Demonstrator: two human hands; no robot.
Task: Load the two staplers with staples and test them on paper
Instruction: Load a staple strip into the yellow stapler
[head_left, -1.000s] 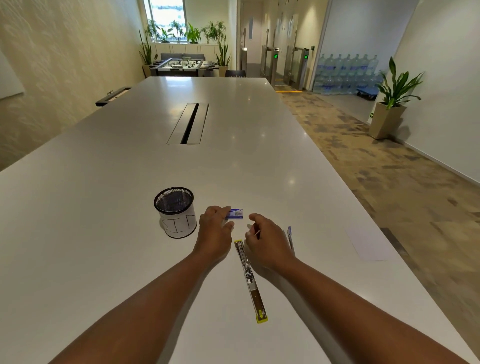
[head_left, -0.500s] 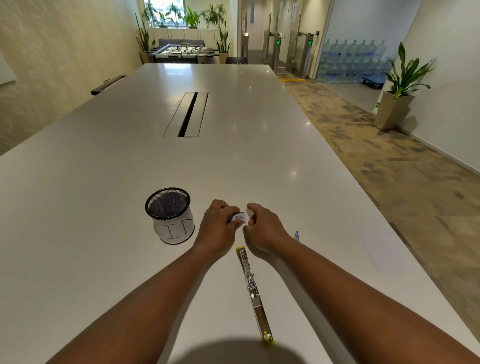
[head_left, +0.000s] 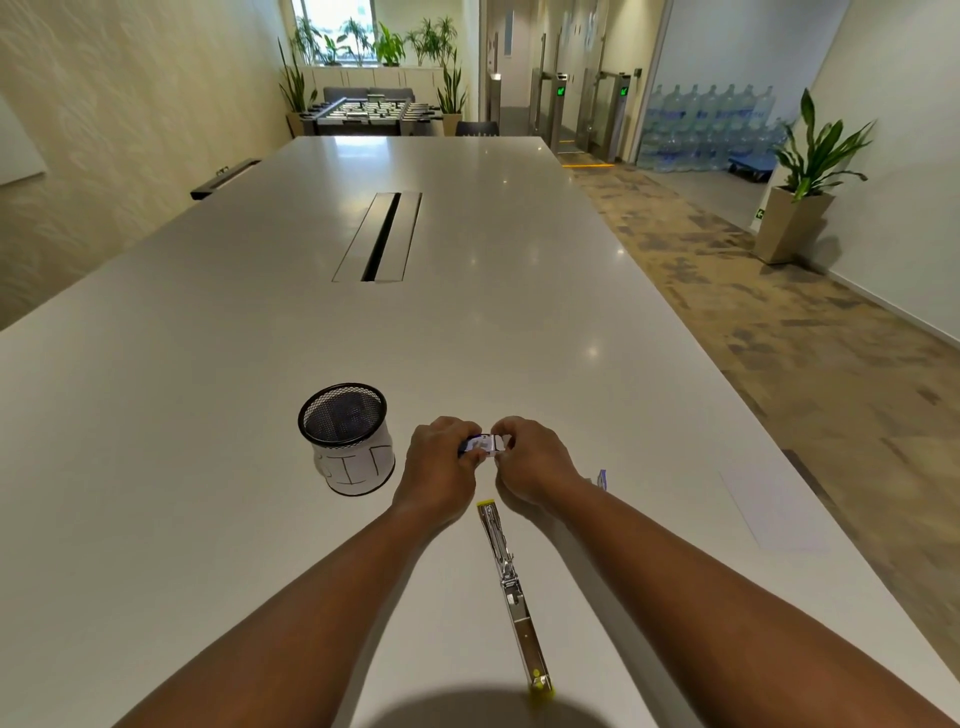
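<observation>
A small blue-and-white staple box (head_left: 483, 445) is held just above the table between my left hand (head_left: 439, 465) and my right hand (head_left: 530, 460), each pinching one end. A yellow-tipped stapler (head_left: 511, 587) lies fully unfolded flat on the table, running from below my hands toward me. The tip of a blue stapler (head_left: 601, 478) peeks out behind my right wrist; the rest of it is hidden. A white sheet of paper (head_left: 774, 512) lies at the table's right edge.
A black mesh cup (head_left: 349, 439) with a white paper label stands left of my hands. The long white table (head_left: 363, 338) has a cable slot (head_left: 382, 236) in its middle. The table's right edge drops to a carpeted floor.
My hands have come together on the staple box, which has lifted off the table. The right hand shifted left onto the box's end. The camera tipped down slightly.
</observation>
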